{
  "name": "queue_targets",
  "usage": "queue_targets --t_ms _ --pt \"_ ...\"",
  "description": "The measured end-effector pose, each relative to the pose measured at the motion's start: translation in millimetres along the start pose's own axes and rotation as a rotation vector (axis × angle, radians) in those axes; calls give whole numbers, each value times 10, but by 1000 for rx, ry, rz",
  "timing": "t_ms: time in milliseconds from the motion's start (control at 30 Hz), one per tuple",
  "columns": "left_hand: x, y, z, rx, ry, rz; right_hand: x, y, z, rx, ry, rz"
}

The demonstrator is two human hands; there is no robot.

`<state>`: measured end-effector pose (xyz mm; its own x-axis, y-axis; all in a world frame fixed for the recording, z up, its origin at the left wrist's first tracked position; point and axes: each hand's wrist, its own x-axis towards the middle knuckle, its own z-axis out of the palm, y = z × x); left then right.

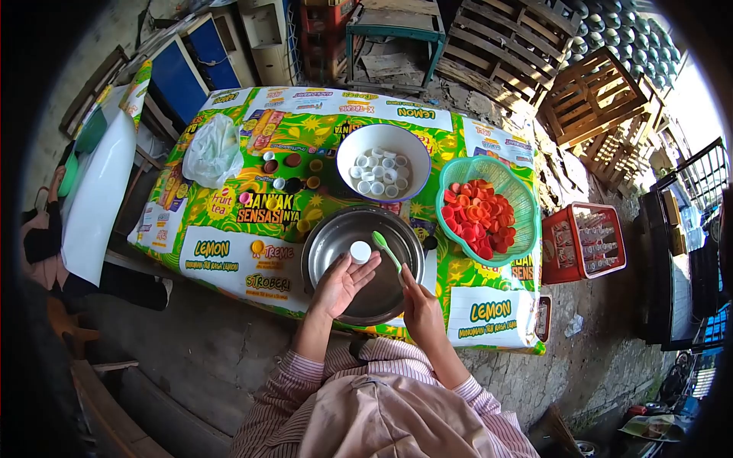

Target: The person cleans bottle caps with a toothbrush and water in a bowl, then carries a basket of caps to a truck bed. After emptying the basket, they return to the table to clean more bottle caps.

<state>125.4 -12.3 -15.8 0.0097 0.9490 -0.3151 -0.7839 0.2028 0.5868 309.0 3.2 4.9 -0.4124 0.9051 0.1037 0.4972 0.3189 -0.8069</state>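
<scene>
Over the steel basin (317, 259), my left hand (342, 284) is palm up with a white cap (360, 252) at its fingertips, its fingers curled a little around the cap. To its right my right hand (422, 307) grips the handle of a green and white toothbrush (385, 248), whose head is close to the cap. Behind the basin stands a white enamel bowl (408, 141) with several white caps (379, 172) in it. A turquoise basket (527, 191) holding many red caps (479, 217) is at the right.
A plastic bag (214, 151) and several loose coloured caps (292, 159) lie on the patterned tablecloth (206, 248). A red crate (584, 243) stands right of the table, with wooden pallets (511, 46) behind. At the far left, part of another person (46, 237) shows beside a white curved object (99, 198).
</scene>
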Motion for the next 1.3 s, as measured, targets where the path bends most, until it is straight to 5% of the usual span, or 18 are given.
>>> queue_targets --t_ms 133,333,500,733,833,1067,1133,1300 --pt "61 -9 -50 -26 10 25 -89 -153 -41 -91 -97 -98" --pt "177 -50 -126 660 124 344 -26 -120 -7 -66 14 38" --pt "1 153 117 775 -100 371 -20 -61 36 -104 66 3" --pt "149 427 -69 1529 -10 360 -126 -153 90 -151 135 66" --pt "470 631 -49 1524 -186 484 -197 -270 155 -178 86 229" --pt "1667 877 30 1615 -173 702 -327 -379 353 -211 267 249" --pt "1776 827 25 1799 -20 916 -344 -387 379 -203 263 257" --pt "1582 1023 -302 1447 114 1083 -363 -459 431 -217 286 317"
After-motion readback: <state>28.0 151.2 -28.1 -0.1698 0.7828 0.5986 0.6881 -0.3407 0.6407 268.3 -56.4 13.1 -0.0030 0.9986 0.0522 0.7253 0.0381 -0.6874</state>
